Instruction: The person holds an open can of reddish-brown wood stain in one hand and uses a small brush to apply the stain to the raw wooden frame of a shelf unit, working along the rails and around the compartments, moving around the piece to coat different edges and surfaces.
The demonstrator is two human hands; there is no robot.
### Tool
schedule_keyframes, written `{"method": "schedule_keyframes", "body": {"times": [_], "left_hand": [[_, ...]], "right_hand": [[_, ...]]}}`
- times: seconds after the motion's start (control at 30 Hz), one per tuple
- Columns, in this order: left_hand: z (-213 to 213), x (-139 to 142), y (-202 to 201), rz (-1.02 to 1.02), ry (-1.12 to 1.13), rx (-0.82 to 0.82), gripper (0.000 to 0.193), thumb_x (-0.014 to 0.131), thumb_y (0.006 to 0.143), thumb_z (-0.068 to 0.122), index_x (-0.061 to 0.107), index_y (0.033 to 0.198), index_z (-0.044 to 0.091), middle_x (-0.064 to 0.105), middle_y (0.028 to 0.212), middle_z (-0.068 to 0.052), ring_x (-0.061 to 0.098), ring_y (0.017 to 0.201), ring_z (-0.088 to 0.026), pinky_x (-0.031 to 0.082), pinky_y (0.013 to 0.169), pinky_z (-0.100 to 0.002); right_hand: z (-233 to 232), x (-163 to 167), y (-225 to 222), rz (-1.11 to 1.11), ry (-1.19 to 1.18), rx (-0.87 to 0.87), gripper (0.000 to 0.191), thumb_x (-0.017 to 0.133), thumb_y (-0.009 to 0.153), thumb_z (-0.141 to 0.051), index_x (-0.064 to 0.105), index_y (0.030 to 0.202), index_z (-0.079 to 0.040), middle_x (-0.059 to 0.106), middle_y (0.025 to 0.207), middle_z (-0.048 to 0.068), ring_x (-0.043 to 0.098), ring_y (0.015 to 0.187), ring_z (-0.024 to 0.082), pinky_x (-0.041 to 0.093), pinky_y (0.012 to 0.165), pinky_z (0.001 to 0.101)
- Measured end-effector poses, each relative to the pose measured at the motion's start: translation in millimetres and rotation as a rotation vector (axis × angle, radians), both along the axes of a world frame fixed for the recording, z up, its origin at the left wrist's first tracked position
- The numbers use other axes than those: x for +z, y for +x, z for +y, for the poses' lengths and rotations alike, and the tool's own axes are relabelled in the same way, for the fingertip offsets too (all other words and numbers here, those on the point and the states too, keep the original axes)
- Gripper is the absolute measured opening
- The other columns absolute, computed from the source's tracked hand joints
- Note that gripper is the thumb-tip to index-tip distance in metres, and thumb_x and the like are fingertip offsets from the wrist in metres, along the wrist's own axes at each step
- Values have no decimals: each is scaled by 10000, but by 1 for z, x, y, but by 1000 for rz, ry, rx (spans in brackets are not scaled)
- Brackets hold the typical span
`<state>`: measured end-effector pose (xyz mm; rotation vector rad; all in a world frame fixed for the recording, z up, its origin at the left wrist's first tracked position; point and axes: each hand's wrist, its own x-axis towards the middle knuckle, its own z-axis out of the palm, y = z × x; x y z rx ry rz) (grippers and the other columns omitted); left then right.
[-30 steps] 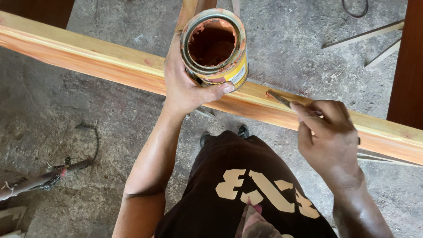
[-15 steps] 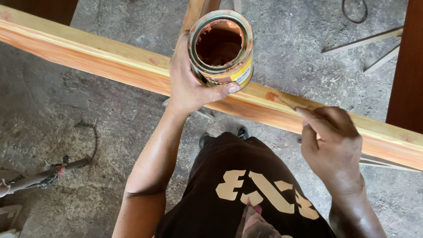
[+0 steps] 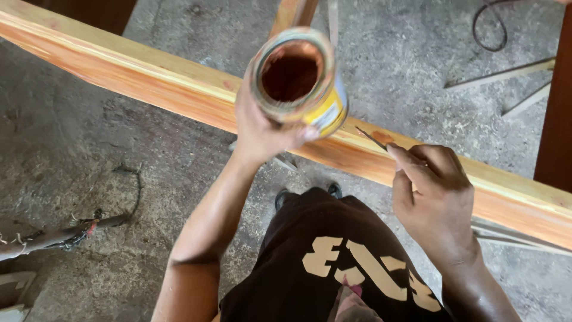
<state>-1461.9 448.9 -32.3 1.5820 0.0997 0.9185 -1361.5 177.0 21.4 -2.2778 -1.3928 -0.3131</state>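
Fingers of the right hand [image 3: 438, 197] pinch a thin brush [image 3: 374, 139] on the sloping wooden beam [image 3: 149, 74], as before, while the left hand [image 3: 262, 128] grips the open stain can [image 3: 298, 77], now tipped farther toward the camera

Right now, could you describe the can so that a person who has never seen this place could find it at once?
Find the long wooden beam that crosses the picture over the concrete floor. Above its middle, the left hand holds up a round open can, tilted toward the camera. It is the only container here: dark reddish-brown liquid inside, stained rim, yellow label, while the right hand holds only a thin tool.
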Motion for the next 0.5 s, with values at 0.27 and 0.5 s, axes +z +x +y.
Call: {"method": "schedule_keyframes", "body": {"times": [0.27,0.5], "left_hand": [[-16,-23,-90,56,-117,276,1020,962,685,449,490,1446,-39,617,1362,-138,643,1255,-232,526,1141,-382],[-19,-56,-118,328,180,452,897,918,669,470,555,1326,-21,615,1236,-127,670,1136,-241,587,1011,-374]], "right_hand": [[34,13,-15,71,23,102,369,707,861,50,757,1207,-68,602,1038,76,613,931,218,559,757,335],[25,3,-3,6,-46,77,392,702,867,48,741,1250,-31,607,1042,102,614,939,232,562,768,317]]}}
